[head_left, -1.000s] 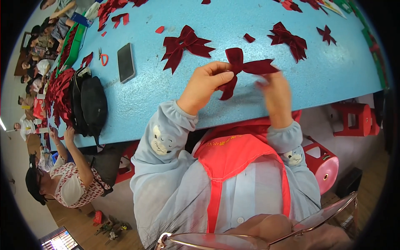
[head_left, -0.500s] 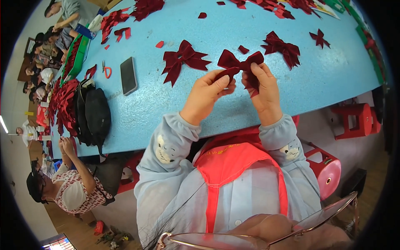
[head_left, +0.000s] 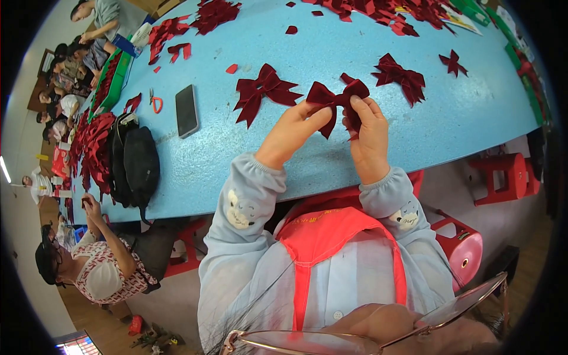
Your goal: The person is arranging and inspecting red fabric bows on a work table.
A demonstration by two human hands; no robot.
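Both my hands hold a dark red velvet bow (head_left: 337, 97) just above the light blue table (head_left: 449, 118). My left hand (head_left: 294, 127) pinches its left loop and centre knot. My right hand (head_left: 368, 133) grips the right side, with the bow's tails hanging between my fingers. A finished dark red bow (head_left: 263, 92) lies on the table just left of my hands. Another bow (head_left: 400, 75) lies to the right, and a smaller one (head_left: 452, 62) sits farther right.
A black phone (head_left: 187, 110), orange-handled scissors (head_left: 155, 103) and a black bag (head_left: 135, 160) lie on the table's left. Piles of red bows (head_left: 92, 142) and scraps (head_left: 378, 9) line the left and far edges. A person (head_left: 97, 260) sits at my left; red stools (head_left: 503, 174) stand right.
The bow has gone from a loosely held ribbon to a tied bow shape, and my hands have closed in on its centre. The view shifted downward over the table.
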